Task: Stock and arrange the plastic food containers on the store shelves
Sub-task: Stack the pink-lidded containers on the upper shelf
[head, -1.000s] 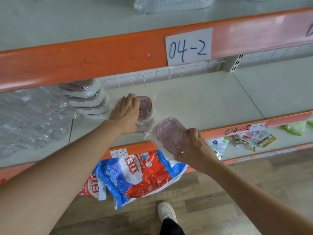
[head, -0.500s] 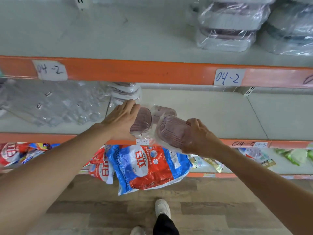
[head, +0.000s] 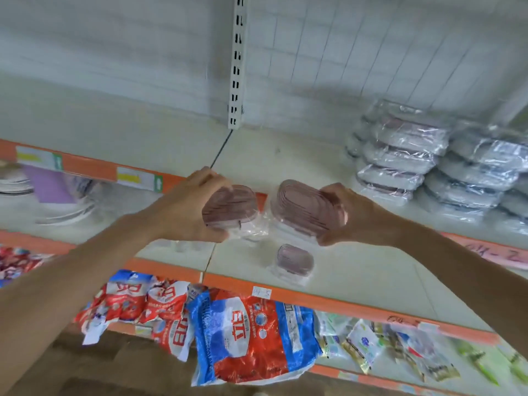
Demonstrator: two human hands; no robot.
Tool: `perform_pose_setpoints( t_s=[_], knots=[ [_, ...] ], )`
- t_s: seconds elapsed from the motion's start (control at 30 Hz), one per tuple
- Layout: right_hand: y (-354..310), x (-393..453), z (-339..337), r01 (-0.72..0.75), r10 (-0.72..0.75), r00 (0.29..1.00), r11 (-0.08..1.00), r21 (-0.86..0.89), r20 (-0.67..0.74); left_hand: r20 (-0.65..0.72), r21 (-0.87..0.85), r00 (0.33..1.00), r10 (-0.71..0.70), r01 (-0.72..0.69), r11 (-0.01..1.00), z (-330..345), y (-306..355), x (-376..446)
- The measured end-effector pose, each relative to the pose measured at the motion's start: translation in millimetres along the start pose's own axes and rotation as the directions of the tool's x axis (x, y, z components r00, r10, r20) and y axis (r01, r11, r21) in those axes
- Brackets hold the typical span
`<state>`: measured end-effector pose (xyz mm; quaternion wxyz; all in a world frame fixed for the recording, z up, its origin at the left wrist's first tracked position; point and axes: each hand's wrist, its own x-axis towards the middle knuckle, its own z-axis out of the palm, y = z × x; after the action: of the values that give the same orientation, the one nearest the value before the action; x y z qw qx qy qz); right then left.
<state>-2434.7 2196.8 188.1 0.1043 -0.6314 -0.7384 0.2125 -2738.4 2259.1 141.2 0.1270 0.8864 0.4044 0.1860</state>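
My left hand (head: 190, 207) grips a small wrapped container with a mauve ribbed lid (head: 231, 207), held up in front of the upper shelf's orange edge. My right hand (head: 354, 215) grips a larger wrapped container with the same mauve lid (head: 303, 210), tilted, just right of the first. The two containers are apart by a small gap. A third small mauve-lidded container (head: 294, 260) sits on the middle shelf (head: 371, 281) below them. The frame is blurred by motion.
Stacks of wrapped containers (head: 405, 155) and grey-lidded ones (head: 485, 172) fill the right of the upper shelf (head: 285, 155). A slotted upright (head: 237, 61) runs up the back wall. Red and blue bags (head: 248, 335) lie on the bottom shelf. Clear plastic ware (head: 65, 201) sits at left.
Both hands have risen with their containers from the middle shelf to the level of the upper shelf. My view has tilted upward. A third container now shows on the middle shelf.
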Motion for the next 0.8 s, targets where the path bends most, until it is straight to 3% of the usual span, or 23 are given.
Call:
perform_pose_setpoints(
  t_s=[0.07,0.17,0.27,0.43,0.63,0.8],
  knots=[
    [0,12,-11,-0.031,0.031,0.999,1.000,0.005,-0.044,-0.062,-0.077,0.997,-0.041,0.036,0.996,-10,0,3],
    [8,38,-13,-0.071,0.056,0.993,0.987,-0.144,-0.104,-0.109,-0.130,0.988,-0.108,0.094,0.987,-22,-5,13],
    [22,68,-7,-0.128,0.117,0.990,0.979,-0.157,-0.079,-0.133,-0.169,0.976,-0.175,0.151,0.974,-27,-17,30],
    [38,114,-15,-0.111,0.114,0.993,0.990,-0.093,0.027,-0.092,-0.093,0.977,-0.194,0.185,0.978,-11,-35,75],
    [49,158,-40,-0.080,0.135,0.980,0.941,-0.328,0.148,-0.018,0.041,0.951,-0.308,0.308,0.950,16,-54,126],
    [56,191,-57,-0.112,0.191,0.973,0.885,-0.452,0.133,-0.010,0.017,0.931,-0.364,0.364,0.931,29,-66,158]
  ],
)
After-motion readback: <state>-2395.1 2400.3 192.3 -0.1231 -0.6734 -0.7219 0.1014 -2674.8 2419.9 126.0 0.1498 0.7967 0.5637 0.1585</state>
